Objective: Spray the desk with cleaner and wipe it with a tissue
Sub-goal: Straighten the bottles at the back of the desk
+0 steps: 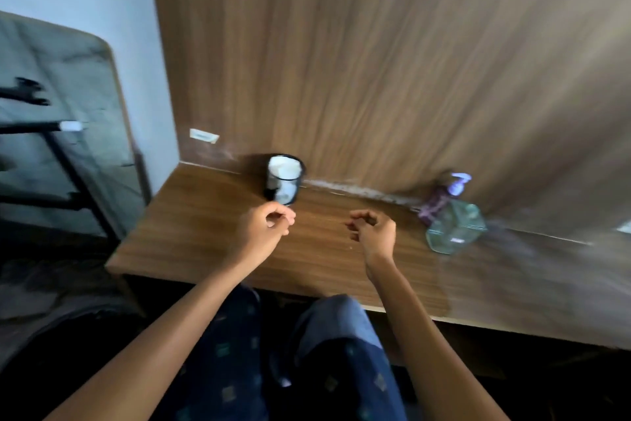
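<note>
Patterned blue trousers, 2 empty hands, left, right, fingers loosely curled, clear bottle, purple pump.

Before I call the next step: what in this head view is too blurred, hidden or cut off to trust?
- Clear bottle: motion blur; liquid level and label unreadable in the head view.
- Black holder: white contents, tissue or not unclear; blur.
- Left hand, right hand: fingers curled; whether either pinches anything is hidden.
- Desk: right end smeared and cut by the frame edge.
- White object: cropped at right edge.
</note>
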Available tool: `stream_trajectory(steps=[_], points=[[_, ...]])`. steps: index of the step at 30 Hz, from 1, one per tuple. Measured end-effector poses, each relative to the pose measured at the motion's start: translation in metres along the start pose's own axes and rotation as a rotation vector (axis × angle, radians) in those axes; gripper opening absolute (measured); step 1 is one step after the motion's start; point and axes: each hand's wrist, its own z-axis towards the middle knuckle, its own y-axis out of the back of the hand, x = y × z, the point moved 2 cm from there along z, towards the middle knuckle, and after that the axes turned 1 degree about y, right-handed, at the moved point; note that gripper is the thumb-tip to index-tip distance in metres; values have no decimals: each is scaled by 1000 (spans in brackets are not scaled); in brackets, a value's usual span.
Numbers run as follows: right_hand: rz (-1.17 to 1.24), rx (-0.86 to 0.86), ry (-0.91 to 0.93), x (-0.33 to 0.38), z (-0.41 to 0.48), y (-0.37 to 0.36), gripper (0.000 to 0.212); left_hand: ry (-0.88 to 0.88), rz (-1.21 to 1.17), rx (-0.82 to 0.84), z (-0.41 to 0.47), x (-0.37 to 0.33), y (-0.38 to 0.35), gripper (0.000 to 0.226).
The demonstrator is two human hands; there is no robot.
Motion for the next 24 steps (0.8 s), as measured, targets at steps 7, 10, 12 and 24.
stream_trajectory(steps=[7,10,12,24], points=[[-341,-464,39,-34,60,120,20,13,-15,74,3,32,-90,35],[-503,-574,13,-46,82,143,34,38,11,54,9,39,-92,34],[-561,-591,-40,-55,96,150,50,64,-7,28,13,41,-90,30],[-338,-541,-107,-69,122,160,57,111,-55,15,17,44,-84,24]])
